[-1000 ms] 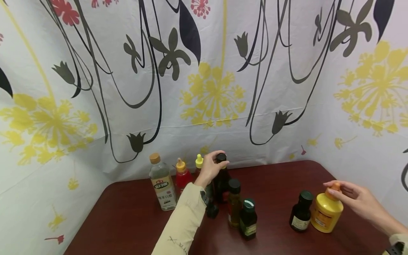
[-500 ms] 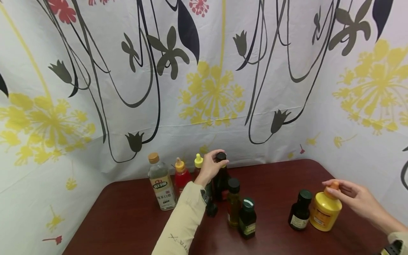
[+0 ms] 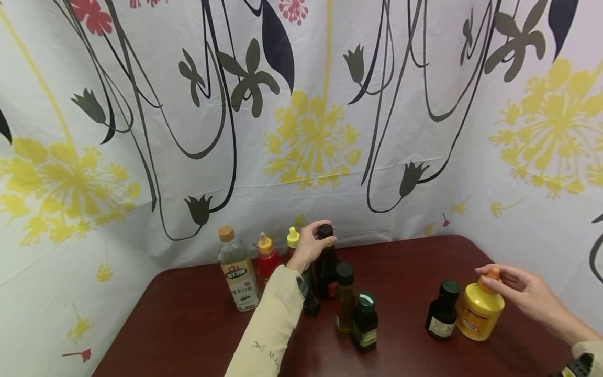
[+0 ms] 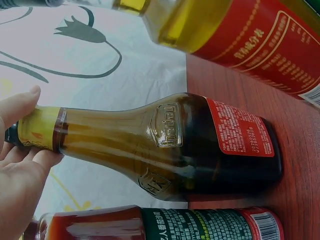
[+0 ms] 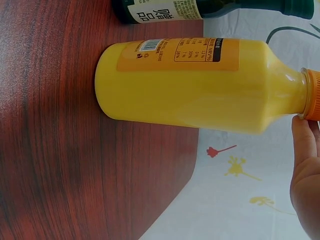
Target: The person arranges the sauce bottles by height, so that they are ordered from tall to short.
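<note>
My left hand (image 3: 308, 247) pinches the cap and neck of a tall dark soy sauce bottle (image 3: 326, 275), thumb on one side and fingers on the other. In the left wrist view that sauce bottle (image 4: 165, 145) has a yellow neck band, embossed glass and a red back label, and the hand (image 4: 22, 175) is at its neck. Over on the right, my right hand (image 3: 525, 290) holds a yellow plastic bottle (image 3: 479, 314) by its orange cap. The right wrist view shows this yellow bottle (image 5: 210, 95) standing on the table, with fingers at the orange cap (image 5: 315, 95).
Left of my sleeve stand a clear vinegar bottle (image 3: 241, 280) and a red squeeze bottle (image 3: 268, 264). An oil bottle (image 3: 345, 306) and a small green-capped bottle (image 3: 366, 327) stand mid-table. Beside the yellow bottle is a dark bottle (image 3: 443, 314). Floral cloth (image 3: 311, 141) hangs behind the table (image 3: 188, 324).
The head view has shifted slightly. Both hands keep their hold on the same two bottles, which stay in place.
</note>
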Available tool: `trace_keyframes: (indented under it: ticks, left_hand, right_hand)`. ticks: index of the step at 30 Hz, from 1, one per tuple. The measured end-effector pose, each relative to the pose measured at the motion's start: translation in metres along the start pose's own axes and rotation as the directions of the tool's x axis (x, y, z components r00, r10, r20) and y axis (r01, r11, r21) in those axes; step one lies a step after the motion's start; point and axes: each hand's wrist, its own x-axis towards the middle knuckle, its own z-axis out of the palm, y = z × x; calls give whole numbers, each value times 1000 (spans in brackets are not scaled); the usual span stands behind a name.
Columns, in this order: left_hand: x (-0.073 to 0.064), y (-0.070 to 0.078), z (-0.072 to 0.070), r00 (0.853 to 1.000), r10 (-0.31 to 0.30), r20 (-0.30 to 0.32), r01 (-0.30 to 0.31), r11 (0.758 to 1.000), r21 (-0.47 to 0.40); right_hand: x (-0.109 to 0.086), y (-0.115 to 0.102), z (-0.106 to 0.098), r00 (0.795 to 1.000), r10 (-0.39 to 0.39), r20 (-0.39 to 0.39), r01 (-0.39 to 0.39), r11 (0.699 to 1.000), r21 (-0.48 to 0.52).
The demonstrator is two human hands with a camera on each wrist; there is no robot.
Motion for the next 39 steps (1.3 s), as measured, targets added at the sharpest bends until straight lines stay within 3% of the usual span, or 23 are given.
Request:
trace_keyframes:
  ticks: [10,16,21,34,39]
  left_hand:
    - [-1,-2,1,1000,14,3,-14,999,32]
    - [-3,4,2,1000,9,-18,-7,994,111]
    - [-4,6,1,1000,-10,-18,12,994,110]
    - [-11,21,-7,997,73,40,-78,988,137]
    - [-23,43,-12,991,118,58,-125,985,118]
  right_hand:
    - [1,-1,1,999,-35,-2,35,999,0]
    - [2,0,0,1000,-22,-3,22,1000,-7]
    - [2,-2,0,1000,8,-6,-8,1000,-26]
    - [1,-2,-1,1000,6,5,-6,1000,-14]
    - [0,-2,0,1000,21,-4,-21,999,-34]
